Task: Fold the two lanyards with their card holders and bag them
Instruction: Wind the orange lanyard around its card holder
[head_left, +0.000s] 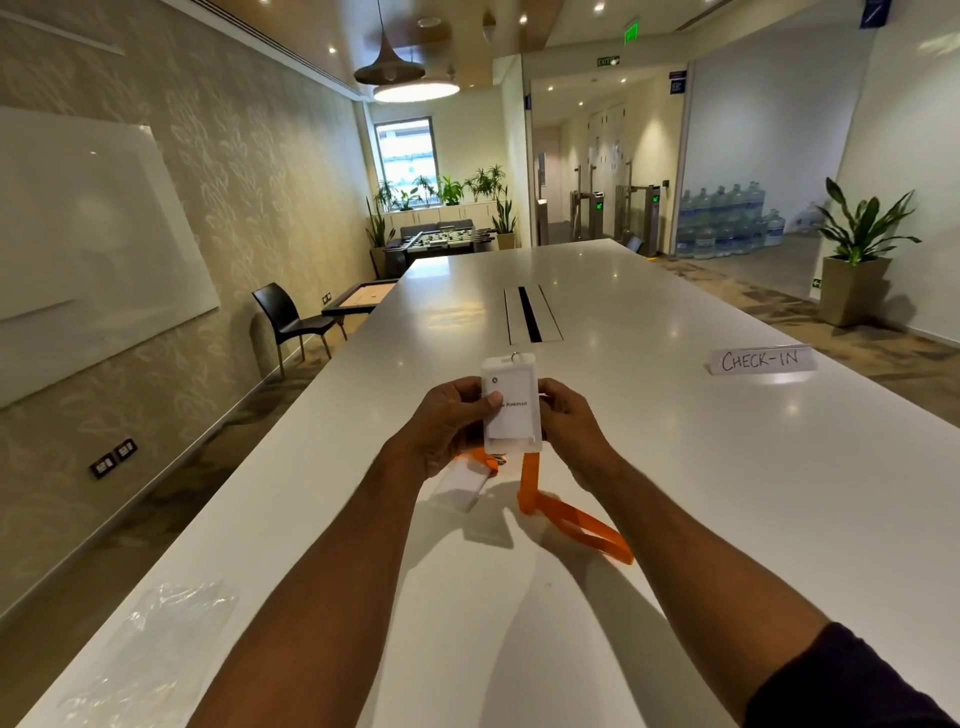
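A white card holder (513, 410) with a name card is held upright above the table, pinched on its left edge by my left hand (448, 422) and on its right edge by my right hand (567, 425). Its orange lanyard (571, 519) hangs down behind it and loops onto the white table (727, 467). A second card holder (462, 483) lies flat on the table under my left hand, with a bit of its orange lanyard (483, 460) showing. A clear plastic bag (156, 639) lies at the table's near left edge.
A "CHECK-IN" sign (761, 359) stands on the table to the right. A cable slot (531, 314) sits in the table's middle, farther away. A black chair (291, 319) stands left of the table by the wall.
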